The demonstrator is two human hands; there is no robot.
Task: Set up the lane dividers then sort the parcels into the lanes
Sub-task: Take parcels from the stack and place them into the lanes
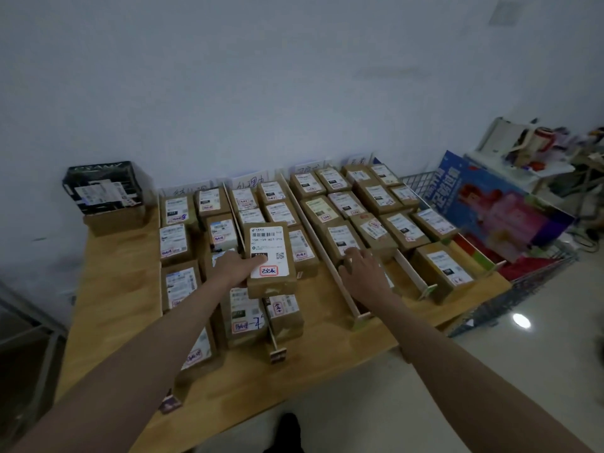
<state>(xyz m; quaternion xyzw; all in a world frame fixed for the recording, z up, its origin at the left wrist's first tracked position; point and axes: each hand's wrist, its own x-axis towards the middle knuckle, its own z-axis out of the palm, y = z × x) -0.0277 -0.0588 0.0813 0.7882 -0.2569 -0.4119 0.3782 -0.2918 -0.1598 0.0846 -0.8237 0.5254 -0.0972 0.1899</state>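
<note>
Several brown parcels with white labels lie in lanes on a wooden table [117, 276], split by thin wooden dividers [322, 256]. My left hand [233, 264] grips one parcel [270, 258] by its left side and holds it lifted above the second lane; its label carries a red-framed stamp. My right hand [361, 268] rests palm down, fingers spread, on a parcel [343, 240] in the third lane, just right of the long divider. Handwritten lane signs [250, 182] stand against the wall behind the rows.
A black box [104, 188] sits on a brown carton at the table's back left corner. A wire basket [536, 282] with a large blue and pink box [500, 204] stands to the right. A cluttered white shelf [523, 148] is further right.
</note>
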